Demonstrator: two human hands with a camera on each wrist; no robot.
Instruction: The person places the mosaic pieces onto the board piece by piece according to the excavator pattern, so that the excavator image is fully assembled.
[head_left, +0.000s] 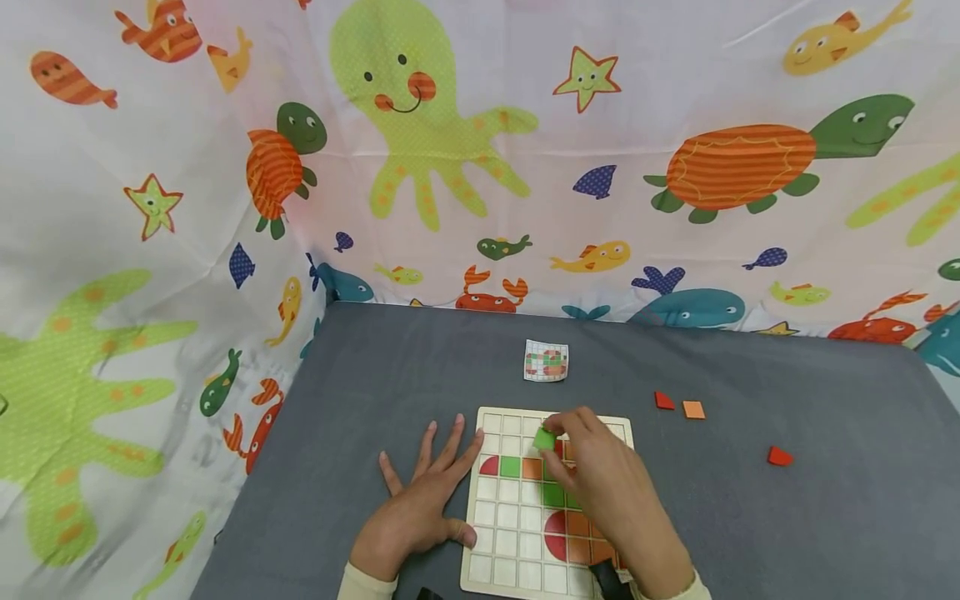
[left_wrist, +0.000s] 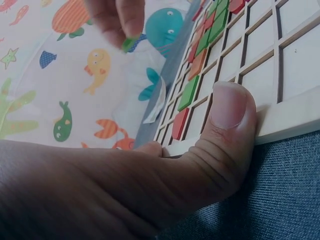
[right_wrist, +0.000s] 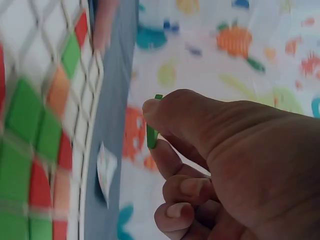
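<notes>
A wooden grid board [head_left: 506, 543] lies on the grey cloth, with red, green and orange tiles in some of its squares. My right hand [head_left: 611, 475] pinches a green square tile [head_left: 544, 439] between thumb and finger, held over the upper part of the board. In the right wrist view that tile [right_wrist: 152, 125] shows edge-on, above the board. My left hand [head_left: 420, 508] is spread at the board's left side, fingers straight. Its thumb [left_wrist: 232, 115] rests on the board's edge in the left wrist view. The right hand hides part of the board's upper right.
A small printed card [head_left: 546, 361] with a coloured grid pattern lies behind the board. To the right on the cloth are a red piece [head_left: 663, 401], an orange square tile [head_left: 693, 410] and another red piece [head_left: 780, 456]. A curtain [head_left: 465, 275] with sea animals rises behind.
</notes>
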